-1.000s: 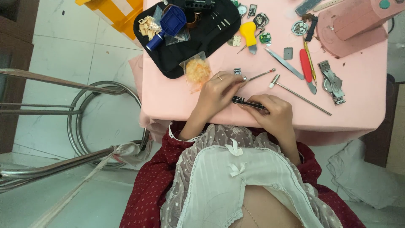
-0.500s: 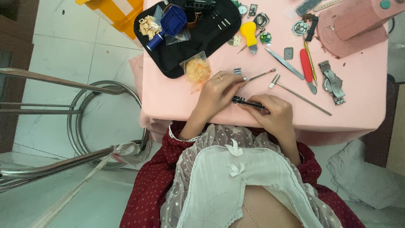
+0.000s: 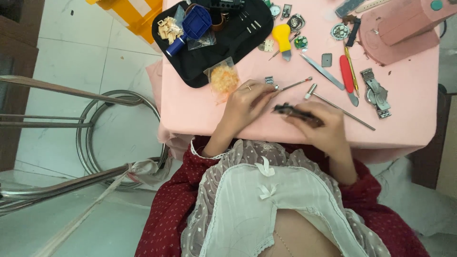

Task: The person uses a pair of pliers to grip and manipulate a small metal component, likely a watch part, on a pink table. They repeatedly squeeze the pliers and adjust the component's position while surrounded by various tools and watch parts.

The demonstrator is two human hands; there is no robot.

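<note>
A pink table [image 3: 200, 109] fills the far half of the scene, with a person in a dark red dotted dress and lacy white apron seated at its near edge. On the far left of the table lies a black tool mat [image 3: 223, 45] carrying a blue watch-case holder [image 3: 195, 24] and small loose parts. At the far right stands a pink block-shaped machine [image 3: 404, 26]. Between them lie a yellow-handled tool [image 3: 283, 37], a red-handled tool [image 3: 346, 74], tweezers [image 3: 322, 70] and a metal watch bracelet [image 3: 376, 93]. A small bag of orange bits [image 3: 223, 80] sits just left of the hands. The left hand [image 3: 245, 103] rests on the table with fingers curled, pinching a thin metal pin tool [image 3: 293, 85] that points far and right. The right hand [image 3: 321, 127] closes around a dark watch strap piece [image 3: 295, 113], held just above the table's near edge, between both hands. A small hammer [image 3: 340, 107] lies just beyond the right hand
</note>
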